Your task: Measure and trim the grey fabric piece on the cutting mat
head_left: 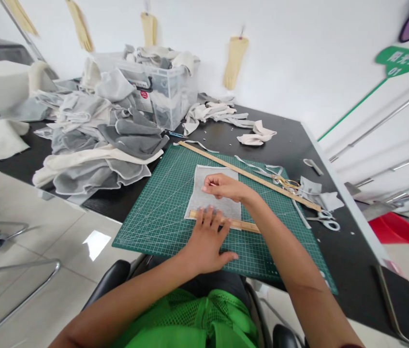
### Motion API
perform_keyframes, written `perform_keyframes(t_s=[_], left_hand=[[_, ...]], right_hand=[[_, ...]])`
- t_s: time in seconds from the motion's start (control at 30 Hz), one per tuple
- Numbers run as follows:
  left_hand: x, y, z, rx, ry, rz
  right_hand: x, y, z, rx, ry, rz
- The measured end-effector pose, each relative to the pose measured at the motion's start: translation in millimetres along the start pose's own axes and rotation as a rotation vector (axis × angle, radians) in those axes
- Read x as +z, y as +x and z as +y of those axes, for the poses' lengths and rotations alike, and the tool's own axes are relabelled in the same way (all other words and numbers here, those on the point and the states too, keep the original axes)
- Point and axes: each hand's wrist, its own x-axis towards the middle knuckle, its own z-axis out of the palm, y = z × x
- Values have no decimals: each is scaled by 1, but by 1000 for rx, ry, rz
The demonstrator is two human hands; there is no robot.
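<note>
A grey square of fabric (pixel 212 198) lies on a green cutting mat (pixel 161 208). My left hand (pixel 207 241) lies flat with spread fingers, pressing a short wooden ruler (pixel 242 224) along the near edge of the fabric. My right hand (pixel 226 186) rests on the fabric with its fingers pinched together on something too small to name. A long wooden ruler (pixel 248 176) lies diagonally across the mat just beyond the fabric.
A heap of grey and cream cloth (pixel 99 140) and a clear plastic bin (pixel 164 92) stand at the back left. Gold scissors (pixel 286 182), white-handled scissors (pixel 326 221) and cloth scraps (pixel 257 135) lie on the black table (pixel 353 256) to the right.
</note>
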Motion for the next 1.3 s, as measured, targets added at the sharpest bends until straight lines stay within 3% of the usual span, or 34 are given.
perform_keyframes(t_s=[0.1,0.2,0.77,1.3], left_hand=[[0,1,1,0,7,-8],[0,2,2,1,13,-11],[0,3,3,-1,31,-31],[2,3,3,2,69,-23]], right_hand=[[-4,3,23,-6,-297,-117],[3,7,36,-32,-412,-167],[6,9,39,-90,-462,-262],[10,5,34,-86,-523,-235]])
